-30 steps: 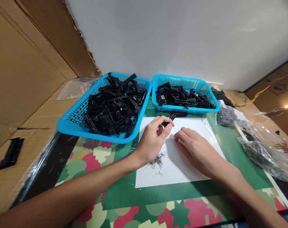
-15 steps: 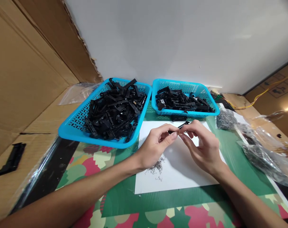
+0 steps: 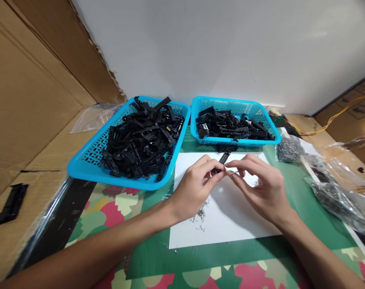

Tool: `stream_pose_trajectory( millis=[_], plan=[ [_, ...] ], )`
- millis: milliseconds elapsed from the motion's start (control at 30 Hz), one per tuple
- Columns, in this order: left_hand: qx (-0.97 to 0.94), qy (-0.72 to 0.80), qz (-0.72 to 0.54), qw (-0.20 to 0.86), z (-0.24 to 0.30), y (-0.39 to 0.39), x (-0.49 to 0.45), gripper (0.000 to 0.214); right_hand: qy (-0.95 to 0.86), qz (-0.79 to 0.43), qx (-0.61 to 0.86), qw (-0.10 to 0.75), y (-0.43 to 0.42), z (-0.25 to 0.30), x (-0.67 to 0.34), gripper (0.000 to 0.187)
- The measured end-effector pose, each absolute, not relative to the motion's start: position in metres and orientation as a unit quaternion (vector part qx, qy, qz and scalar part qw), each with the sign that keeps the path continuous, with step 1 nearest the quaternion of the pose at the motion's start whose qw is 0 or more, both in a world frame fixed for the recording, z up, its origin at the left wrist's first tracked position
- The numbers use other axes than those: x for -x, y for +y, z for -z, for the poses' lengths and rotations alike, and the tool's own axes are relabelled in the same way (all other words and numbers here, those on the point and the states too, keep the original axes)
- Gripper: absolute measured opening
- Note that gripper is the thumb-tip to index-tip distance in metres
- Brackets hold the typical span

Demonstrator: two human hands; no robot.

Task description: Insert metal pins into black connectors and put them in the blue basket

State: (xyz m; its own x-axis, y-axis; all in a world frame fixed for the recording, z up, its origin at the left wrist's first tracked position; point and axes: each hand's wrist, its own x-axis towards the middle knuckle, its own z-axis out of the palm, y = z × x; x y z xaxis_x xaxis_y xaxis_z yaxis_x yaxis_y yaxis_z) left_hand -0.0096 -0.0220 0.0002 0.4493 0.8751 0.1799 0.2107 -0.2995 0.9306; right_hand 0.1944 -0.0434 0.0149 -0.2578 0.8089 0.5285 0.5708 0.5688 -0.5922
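Above a white sheet (image 3: 230, 224), my left hand (image 3: 193, 186) is closed, its fingertips pinching a slim black plastic part (image 3: 224, 157) that points up and away from me. Close against it, my right hand (image 3: 260, 182) is pinched on a thin, shiny metal piece (image 3: 234, 172); its exact kind is too small to make out. The fingertips of both hands nearly meet and hide the lower end of the black part. Small bent wire pieces (image 3: 200, 216) lie in a loose pile on the sheet beneath my left hand.
Two blue baskets (image 3: 154, 185) (image 3: 239, 141) full of black plastic parts stand by the wall. Clear bags of small metal pieces (image 3: 333, 200) lie at right. Another black part (image 3: 12, 202) rests on cardboard at left. A yellow wire (image 3: 331, 120) runs at back right.
The black part has turned from slanting rightward to pointing more upright and away. The thin metal piece now shows at my right fingertips. Both hands stay over the sheet.
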Motion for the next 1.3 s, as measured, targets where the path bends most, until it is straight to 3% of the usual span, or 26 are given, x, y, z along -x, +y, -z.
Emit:
stream_pose_trajectory(
  millis=[267, 500, 667, 800, 933, 1300],
  plan=[
    [-0.772, 0.390, -0.330, 0.379, 0.0004, -0.0239, 0.0111, 0.019, -0.859, 0.017, 0.390, 0.332, -0.0438, -0.0141, -0.1973, 0.015],
    [-0.748, 0.355, -0.348, 0.440, -0.0050, -0.0234, 0.0131, 0.024, -0.818, -0.075, 0.403, 0.404, -0.0474, -0.0192, -0.2025, 0.018],
    [-0.683, 0.357, -0.406, 0.492, -0.0040, -0.0252, 0.0132, 0.021, -0.787, -0.066, 0.391, 0.472, -0.0495, -0.0177, -0.2016, 0.022],
    [-0.636, 0.354, -0.403, 0.556, 0.0011, -0.0289, 0.0127, 0.039, -0.787, -0.077, 0.381, 0.479, -0.0500, -0.0178, -0.1988, 0.022],
    [-0.653, 0.340, -0.388, 0.554, 0.0033, -0.0289, 0.0124, 0.044, -0.795, -0.088, 0.371, 0.473, -0.0497, -0.0195, -0.1982, 0.023],
    [-0.684, 0.306, -0.382, 0.541, 0.0009, -0.0293, 0.0133, 0.039, -0.789, -0.181, 0.362, 0.463, -0.0515, -0.0149, -0.1990, 0.019]
  ],
)
